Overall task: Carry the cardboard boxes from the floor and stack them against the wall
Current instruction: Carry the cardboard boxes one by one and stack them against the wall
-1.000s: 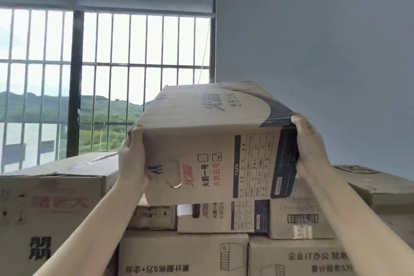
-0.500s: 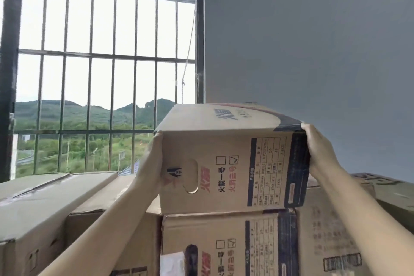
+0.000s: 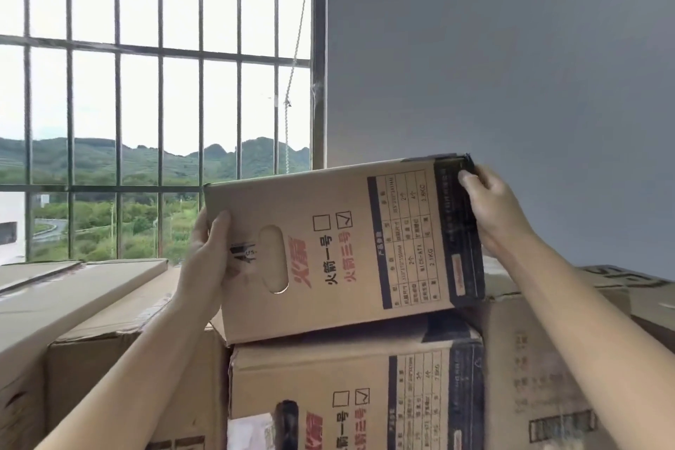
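Wall point(image 3: 511, 47): grey, plain, filling the right of the view; the stack is standing against its foot.

Barred window point(image 3: 157, 84): left of the wall, showing more of its height than a second ago, so the view is tilting upward as the lift is finishing.

Stacked cardboard boxes: a long flat box point(image 3: 73, 289) at far left, a plain box point(image 3: 120, 358) beside it, a matching printed box point(image 3: 350, 387) at centre, and a taller box point(image 3: 540, 358) at right, all forming the top tier so far.

Carried box point(image 3: 343, 248): printed cardboard with a handle cut-out, being held across its two short ends. A second ago it was hanging clear above the pile; half a second ago it was sitting level on the matching printed box. Now it is tipping, right end higher, its lower left edge touching that box's top while the right end is riding above. Whether its back is touching the wall cannot be told.

Left hand point(image 3: 212, 259): fingers curling round the box's left end, thumb lying on the front face beside the cut-out.

Right hand point(image 3: 489, 205): gripping the upper right corner, thumb pressing on the dark printed band.

Judgement: the box is being seated, not yet released; it probably needs levelling and squaring over the one beneath.
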Demonstrator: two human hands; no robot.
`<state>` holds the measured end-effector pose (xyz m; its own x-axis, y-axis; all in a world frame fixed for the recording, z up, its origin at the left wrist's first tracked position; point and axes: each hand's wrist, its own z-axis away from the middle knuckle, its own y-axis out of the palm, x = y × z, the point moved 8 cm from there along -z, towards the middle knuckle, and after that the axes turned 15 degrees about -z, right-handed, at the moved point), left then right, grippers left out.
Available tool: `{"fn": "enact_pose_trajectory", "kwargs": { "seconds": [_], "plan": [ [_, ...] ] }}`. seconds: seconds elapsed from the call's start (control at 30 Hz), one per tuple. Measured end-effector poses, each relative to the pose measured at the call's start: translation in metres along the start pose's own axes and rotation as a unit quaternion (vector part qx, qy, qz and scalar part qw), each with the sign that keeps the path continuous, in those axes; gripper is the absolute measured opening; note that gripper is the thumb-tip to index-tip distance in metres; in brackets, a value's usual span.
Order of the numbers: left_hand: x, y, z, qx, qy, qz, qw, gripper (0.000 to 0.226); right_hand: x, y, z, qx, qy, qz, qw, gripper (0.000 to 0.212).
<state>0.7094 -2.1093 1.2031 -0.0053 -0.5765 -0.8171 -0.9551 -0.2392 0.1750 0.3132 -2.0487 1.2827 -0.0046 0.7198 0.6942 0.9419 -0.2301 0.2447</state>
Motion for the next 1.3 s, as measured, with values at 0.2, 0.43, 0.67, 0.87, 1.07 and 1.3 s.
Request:
{"fn": "enact_pose_trajectory", "kwargs": {
  "seconds": [0.2,0.43,0.67,0.87,1.07,1.3],
  "plan": [
    [-0.025,0.002,-0.006,-0.002,0.06,-0.036,0.998,0.036,-0.019,-0.019,0.005,-0.003,-0.02,-0.001,1.0,0.021],
    [-0.008,0.021,0.015,0.016,0.091,-0.068,0.993,0.038,-0.066,-0.037,0.012,-0.062,-0.01,-0.001,0.998,0.031],
    [-0.007,0.033,0.021,0.014,0.105,-0.081,0.991,0.036,-0.065,-0.04,0.003,-0.052,-0.052,0.042,0.996,0.029],
    [0.001,0.026,0.027,0.006,0.106,-0.133,0.985,0.043,-0.071,-0.041,0.014,-0.05,-0.051,0.044,0.996,0.035],
    [-0.006,0.02,0.03,-0.035,0.126,-0.193,0.972,0.042,-0.072,-0.035,0.03,-0.008,-0.027,0.048,0.998,0.039],
    [-0.014,0.003,0.063,-0.083,0.113,-0.279,0.95,0.051,-0.057,-0.057,0.062,0.033,0.003,0.119,0.992,0.058]
  ]
}}
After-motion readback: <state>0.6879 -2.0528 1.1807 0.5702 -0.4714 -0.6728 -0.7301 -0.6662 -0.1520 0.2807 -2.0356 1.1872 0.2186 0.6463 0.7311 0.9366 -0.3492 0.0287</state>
